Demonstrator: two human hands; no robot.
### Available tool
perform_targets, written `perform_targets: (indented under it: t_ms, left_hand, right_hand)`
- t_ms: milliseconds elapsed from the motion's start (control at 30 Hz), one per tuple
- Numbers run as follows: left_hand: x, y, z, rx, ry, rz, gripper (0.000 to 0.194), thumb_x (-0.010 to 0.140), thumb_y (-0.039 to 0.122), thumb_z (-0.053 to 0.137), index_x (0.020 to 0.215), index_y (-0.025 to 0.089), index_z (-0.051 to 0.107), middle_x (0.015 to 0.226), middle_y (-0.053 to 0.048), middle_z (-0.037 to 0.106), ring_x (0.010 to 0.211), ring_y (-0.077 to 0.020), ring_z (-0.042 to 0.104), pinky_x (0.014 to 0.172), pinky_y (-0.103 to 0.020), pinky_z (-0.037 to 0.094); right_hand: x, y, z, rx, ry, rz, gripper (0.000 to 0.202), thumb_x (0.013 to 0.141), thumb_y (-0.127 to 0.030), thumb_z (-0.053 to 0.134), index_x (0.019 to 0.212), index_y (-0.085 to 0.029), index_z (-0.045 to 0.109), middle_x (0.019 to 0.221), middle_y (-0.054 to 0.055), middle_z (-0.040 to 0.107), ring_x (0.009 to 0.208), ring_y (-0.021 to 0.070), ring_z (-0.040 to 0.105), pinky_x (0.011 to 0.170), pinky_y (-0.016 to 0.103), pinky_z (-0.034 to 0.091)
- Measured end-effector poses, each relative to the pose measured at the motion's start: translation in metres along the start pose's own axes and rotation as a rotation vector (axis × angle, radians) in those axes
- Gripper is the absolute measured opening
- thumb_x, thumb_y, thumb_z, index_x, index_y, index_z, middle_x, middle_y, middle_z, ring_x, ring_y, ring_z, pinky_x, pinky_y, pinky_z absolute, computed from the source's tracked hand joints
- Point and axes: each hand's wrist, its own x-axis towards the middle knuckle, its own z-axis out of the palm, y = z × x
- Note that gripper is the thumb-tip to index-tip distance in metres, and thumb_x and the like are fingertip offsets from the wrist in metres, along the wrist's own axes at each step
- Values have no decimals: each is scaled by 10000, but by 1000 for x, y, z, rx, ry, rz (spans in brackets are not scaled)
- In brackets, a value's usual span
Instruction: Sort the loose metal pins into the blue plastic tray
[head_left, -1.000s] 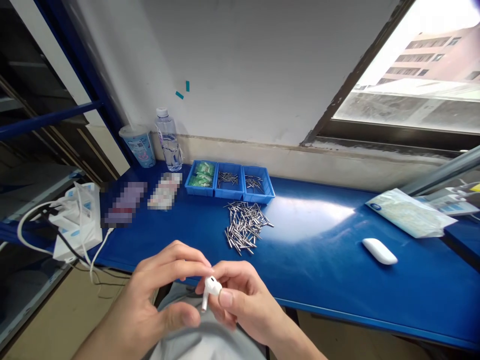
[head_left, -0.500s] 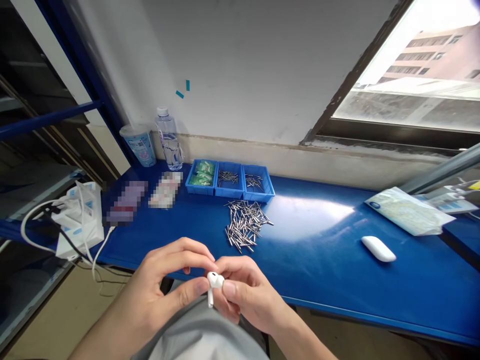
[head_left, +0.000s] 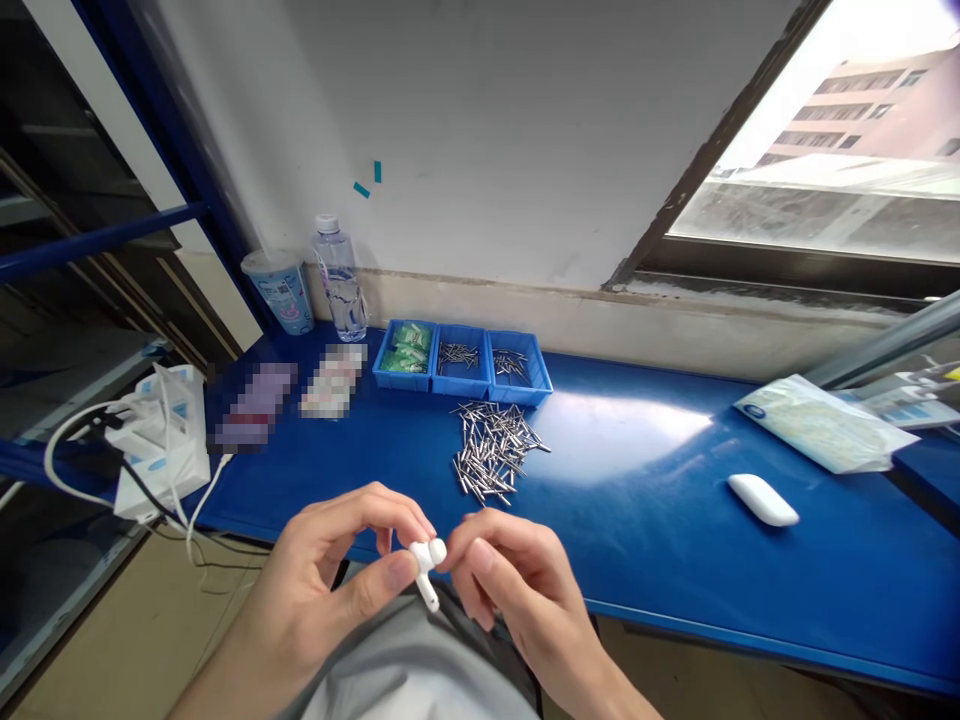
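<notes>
A white wireless earbud [head_left: 426,560] is pinched between the thumb and fingertips of my left hand [head_left: 330,570], above my lap at the desk's front edge. Its stem points down and slightly right, and its rounded tip faces my right hand. Close beside that tip is my right hand [head_left: 521,575], fingers curled and thumb laid against the index finger. I see nothing between them. Whether the right index fingertip touches the earbud, I cannot tell. Farther right on the blue desk lies a closed white earbud case [head_left: 763,499].
A pile of metal pins [head_left: 495,452] lies ahead of my hands. Behind it, blue bins [head_left: 520,392] hold pins and green packets. A bottle [head_left: 341,285] and a cup [head_left: 281,292] stand back left. A power strip [head_left: 169,440] with cables is left, a flat packet [head_left: 825,424] right.
My right thumb and fingers have drawn back from the earbud, to the right. In my left hand the earbud has turned, its stem swinging from straight down to down-right.
</notes>
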Motion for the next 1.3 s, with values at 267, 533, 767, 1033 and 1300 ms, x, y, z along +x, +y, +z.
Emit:
perform_targets:
  t_ms: [267, 533, 767, 1033, 1300]
  left_hand:
    - [-2, 1, -1, -59, -16, -39, 283, 984, 468, 663, 923, 207, 753, 900, -65, 733, 834, -193, 678, 771, -302, 566]
    - [-9, 4, -1, -50, 4, -67, 242, 967, 434, 699, 951, 199, 756, 892, -79, 735, 844, -204, 685, 754, -309, 596]
    - [-8, 5, -2, -65, -14, -26, 171, 962, 386, 728, 946, 221, 771, 868, -53, 733, 821, -183, 677, 756, -297, 586]
    - [-5, 4, -1, -126, 5, -60, 180, 928, 400, 772, 915, 222, 794, 856, -53, 761, 804, -191, 715, 719, -279, 605]
    - [-5, 3, 0, -180, 1, -151, 192, 880, 387, 815, 897, 198, 788, 763, -26, 729, 689, -149, 675, 625, -209, 561]
  right_hand:
    - [-25, 0, -4, -321, 66, -317, 307, 1043, -472, 598, 1048, -242, 802, 578, -5, 582, 542, 149, 504, 645, 324, 426]
    - [-31, 10, 3, -427, 98, -402, 313, 1041, -478, 586, 1167, -274, 788, 625, 22, 627, 591, 193, 566, 702, 358, 482]
    - [-34, 6, 5, -541, 73, -431, 315, 1067, -483, 560, 1222, -312, 774, 656, 7, 614, 600, 161, 557, 770, 342, 492]
    - [-24, 2, 2, -765, -33, -502, 331, 1054, -336, 567, 1347, -258, 700, 772, 34, 655, 669, 165, 595, 783, 322, 521]
    - [-21, -2, 5, -778, -27, -591, 305, 1085, -336, 518, 1320, -221, 676, 768, 18, 644, 672, 147, 619, 740, 287, 534]
